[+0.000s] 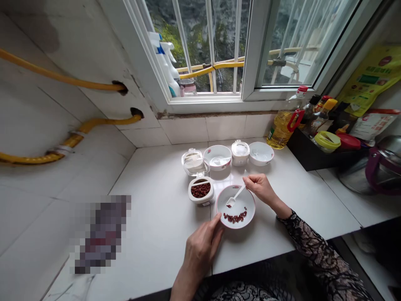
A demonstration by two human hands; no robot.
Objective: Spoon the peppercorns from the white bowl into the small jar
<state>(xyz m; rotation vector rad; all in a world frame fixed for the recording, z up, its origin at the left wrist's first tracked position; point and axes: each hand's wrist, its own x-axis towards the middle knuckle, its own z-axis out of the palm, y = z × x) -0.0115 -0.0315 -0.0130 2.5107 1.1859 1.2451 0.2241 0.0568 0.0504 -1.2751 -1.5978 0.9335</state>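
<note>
At centre frame, the right hand (258,188) pinches a light plastic spoon (235,195) by its slim handle end above a fragile china bowl (252,196) holding loose peppercorns (234,216), while the relaxed, open left hand (202,246) touches the bowl's rim.

Lidded jars (240,152) and bowls (217,157) in the way behind the pink-rimmed dish (252,205)

White tiles cover the wall (44,125) and the counter (156,238). Two yellow hoses (62,77) run along the wall into dark holes. Above the counter, a white-framed window (206,100) with upright bars looks onto mossy rock (194,25), admitting soft daylight.
</note>
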